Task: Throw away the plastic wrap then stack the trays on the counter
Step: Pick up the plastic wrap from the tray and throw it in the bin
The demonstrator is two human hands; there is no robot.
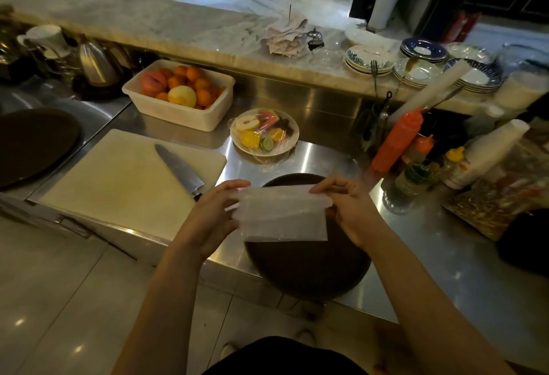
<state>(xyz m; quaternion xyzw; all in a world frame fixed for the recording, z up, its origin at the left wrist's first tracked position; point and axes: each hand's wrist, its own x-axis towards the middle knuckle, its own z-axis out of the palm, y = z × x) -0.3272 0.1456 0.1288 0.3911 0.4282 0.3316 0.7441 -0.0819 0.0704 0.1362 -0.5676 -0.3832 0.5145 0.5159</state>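
Note:
A folded sheet of translucent plastic wrap (283, 214) is stretched between my two hands above the steel counter. My left hand (212, 217) pinches its left edge and my right hand (349, 209) pinches its top right corner. Directly under the wrap lies a round dark brown tray (309, 267), overhanging the counter's front edge. A second round dark tray (32, 146) rests at the far left, partly cut off by the frame.
A white cutting board (124, 178) with a large knife (181, 171) lies left of my hands. Behind are a wrapped fruit plate (264, 132), a white tub of fruit (179, 92), sauce bottles (396, 140), stacked cups (490, 152) and plates (416, 62) on the marble ledge.

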